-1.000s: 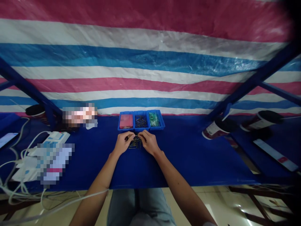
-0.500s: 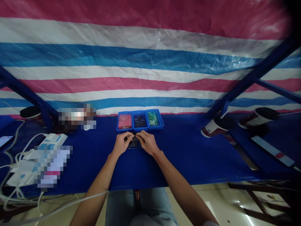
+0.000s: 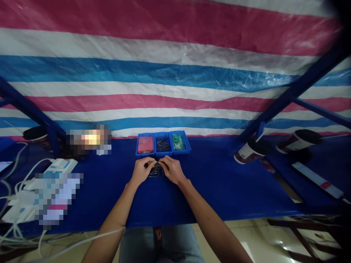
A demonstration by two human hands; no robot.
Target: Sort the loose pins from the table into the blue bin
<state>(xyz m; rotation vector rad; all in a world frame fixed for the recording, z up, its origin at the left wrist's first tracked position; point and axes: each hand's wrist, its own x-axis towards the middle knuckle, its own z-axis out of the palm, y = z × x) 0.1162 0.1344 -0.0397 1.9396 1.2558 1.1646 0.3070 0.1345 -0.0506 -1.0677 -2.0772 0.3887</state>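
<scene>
My left hand and my right hand meet above a small pile of thin screws on the blue table. Thumbs and fingertips are pinched close together, and what lies between them is too small to make out. Just beyond my hands stand three small blue bins side by side. The left bin holds pink squares, the middle one dark screws, and the right one green and clear little plastic bags.
A paper cup with a black lid stands at the right, near a second cup and a phone. On the left lie a white power strip and tangled cables. A striped tarp hangs behind the table.
The whole view has tilted slightly, so the table and bins sit a little lower. Both hands stay together over the pile, with only small finger movements.
</scene>
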